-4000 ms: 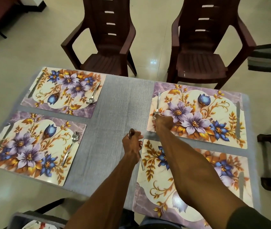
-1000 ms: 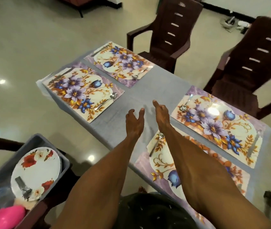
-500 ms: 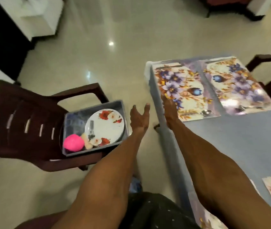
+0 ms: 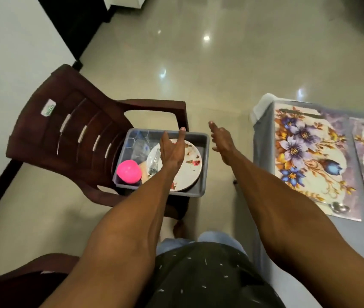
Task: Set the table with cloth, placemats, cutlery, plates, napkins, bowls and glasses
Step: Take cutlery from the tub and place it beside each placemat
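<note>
Both hands now reach toward grey plastic tray (image 4: pixel 205 152) on brown plastic chair (image 4: pixel 65 130); earlier they hovered by the table. Left hand (image 4: pixel 172 147), fingers straight, empty, above white floral plates (image 4: pixel 187 172) inside tray. Right hand (image 4: pixel 221 141) released, just right of tray. Floral placemat (image 4: pixel 309 156) well right of tray.

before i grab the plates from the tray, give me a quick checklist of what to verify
1. Left hand free: ok, fingers straight, holding nothing, over the tray.
2. Right hand free: ok, open, in the air right of the tray.
3. Plates reachable: ok, floral plates lie in the grey tray on the brown chair.
4. Plate top clear: not ok, forks rest on it.
5. Pink bowl clear of plates: cannot tell, it sits close at their left.
6. Placemat ready: ok, its middle is free, spoon at its edge.
</note>
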